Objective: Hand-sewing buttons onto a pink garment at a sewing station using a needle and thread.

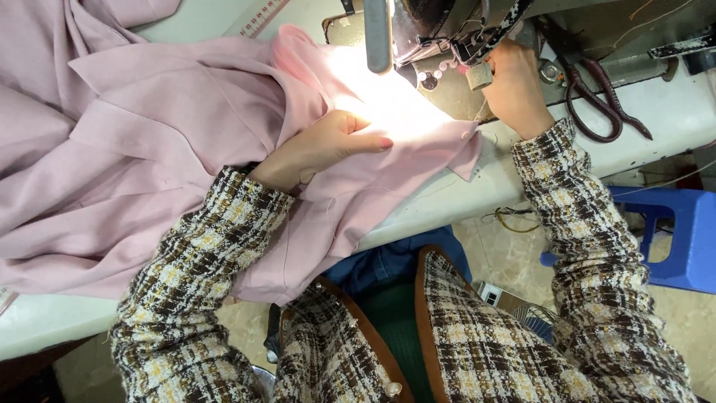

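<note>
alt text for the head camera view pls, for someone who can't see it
A person's left hand presses flat on pale pink woven fabric under the lit head of a grey metal sewing machine, while the right hand reaches up beside the needle area. Dark-handled scissors lie on the white table, and a blue plastic stool stands at right.

- Single head camera, looking steeply down, close over the sewing table point(447, 201)
- Faces forward to the machine point(440, 30) — wearer's lap at bottom

Strong lamp glare under dark metal sewing machine head point(440, 33) blows out pale pink woven fabric point(388, 104). Elsewhere even, soft light. Focus sharp; slight edge distortion.
</note>
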